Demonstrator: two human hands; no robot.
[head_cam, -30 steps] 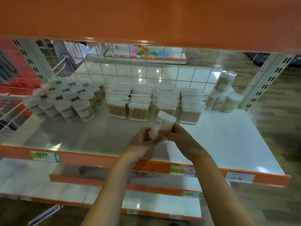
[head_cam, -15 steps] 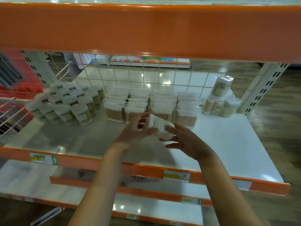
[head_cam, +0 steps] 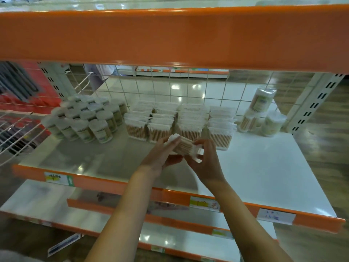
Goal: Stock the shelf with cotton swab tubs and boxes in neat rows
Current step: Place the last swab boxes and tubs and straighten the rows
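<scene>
We hold a clear plastic box of wooden-stemmed cotton swabs (head_cam: 184, 146) between both hands, lying on its side above the white shelf board (head_cam: 264, 167), just in front of the rows of boxes. Our left hand (head_cam: 160, 157) grips its left end, fingers (head_cam: 172, 143) curled over the top, thumb underneath. Our right hand (head_cam: 205, 163) holds the right end, fingers (head_cam: 203, 142) bent around the white swab tips. Whether the box touches the board we cannot tell, as our hands hide its underside.

Behind it stand four rows of matching clear swab boxes (head_cam: 181, 120), packed close and running back toward the white wire grid (head_cam: 188, 89). To the left sits a tight cluster of round white-lidded swab tubs (head_cam: 85, 118), somewhat blurred. At the far right, near the white slotted upright (head_cam: 313, 104), stand three clear cylindrical swab tubs (head_cam: 260, 112), one seemingly stacked atop another.

An orange shelf edge (head_cam: 170, 36) spans the view above, and orange price rails with paper labels (head_cam: 204, 204) front the boards below.
</scene>
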